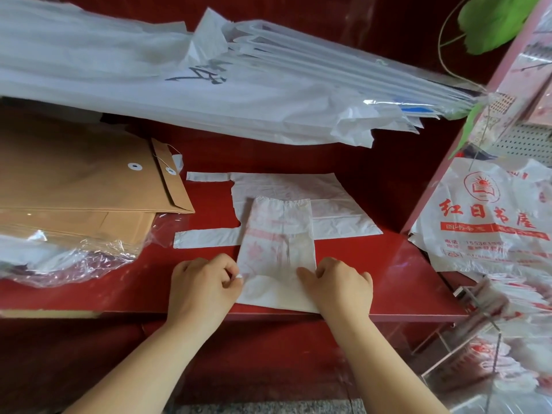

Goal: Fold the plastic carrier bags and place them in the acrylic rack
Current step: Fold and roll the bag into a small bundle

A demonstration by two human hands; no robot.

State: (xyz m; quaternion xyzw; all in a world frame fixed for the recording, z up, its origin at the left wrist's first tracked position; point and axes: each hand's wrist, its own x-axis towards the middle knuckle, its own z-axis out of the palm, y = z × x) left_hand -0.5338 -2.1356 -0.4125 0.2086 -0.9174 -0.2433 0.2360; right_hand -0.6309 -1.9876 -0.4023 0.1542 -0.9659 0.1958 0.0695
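Hands (203, 282) (340, 285) on narrow folded white bag (277, 243)

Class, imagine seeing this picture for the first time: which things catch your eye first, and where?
The left hand and right hand hold a folded carrier bag at the red counter's near edge. Behind it lies a flat bag; brown envelopes sit far left.

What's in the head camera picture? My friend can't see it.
The left hand and right hand hold the near end of a folded bag on a red shelf. A flat bag lies partly under it, brown envelopes at the left.
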